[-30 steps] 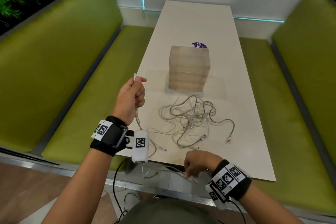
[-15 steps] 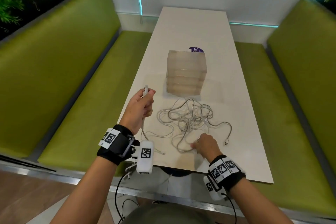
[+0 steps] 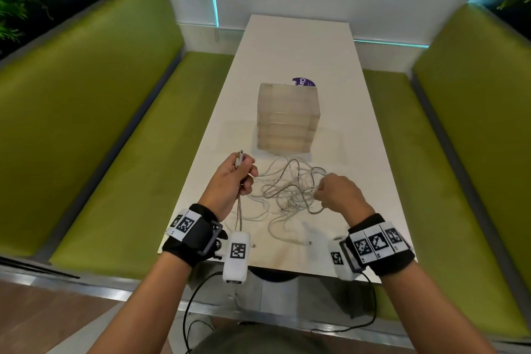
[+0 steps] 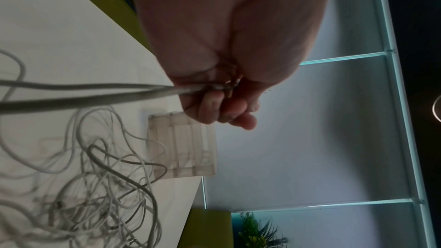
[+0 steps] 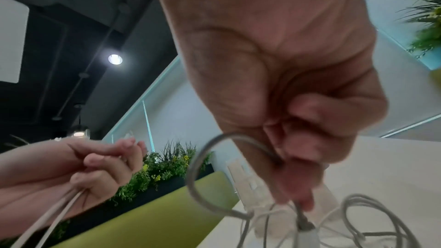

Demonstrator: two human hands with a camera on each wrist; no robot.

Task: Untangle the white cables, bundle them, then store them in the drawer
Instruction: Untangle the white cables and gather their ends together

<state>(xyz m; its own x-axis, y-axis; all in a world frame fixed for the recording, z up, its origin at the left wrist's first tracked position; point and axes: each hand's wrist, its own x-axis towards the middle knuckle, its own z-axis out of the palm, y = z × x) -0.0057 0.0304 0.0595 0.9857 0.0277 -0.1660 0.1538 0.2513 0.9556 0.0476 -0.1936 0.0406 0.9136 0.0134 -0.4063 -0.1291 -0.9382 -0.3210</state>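
A tangle of white cables (image 3: 290,190) lies on the white table (image 3: 298,46) in front of a translucent drawer unit (image 3: 288,118). My left hand (image 3: 235,178) is raised over the table's left edge and grips two cable strands (image 4: 95,91), with a connector end (image 3: 239,156) sticking up out of the fist. My right hand (image 3: 334,191) sits at the right side of the tangle and pinches a cable loop (image 5: 203,176) with curled fingers. In the right wrist view the left hand (image 5: 95,167) shows with its strands hanging down.
Green benches (image 3: 115,129) run along both sides of the table. A purple label (image 3: 304,82) lies behind the drawer unit. The table's near edge (image 3: 273,267) is just under my wrists, and the wall closes off the far end.
My right hand moved up from the table's near edge into the right side of the tangle and took hold of a loop. My left hand, still holding its cable, shifted inward towards the tangle.
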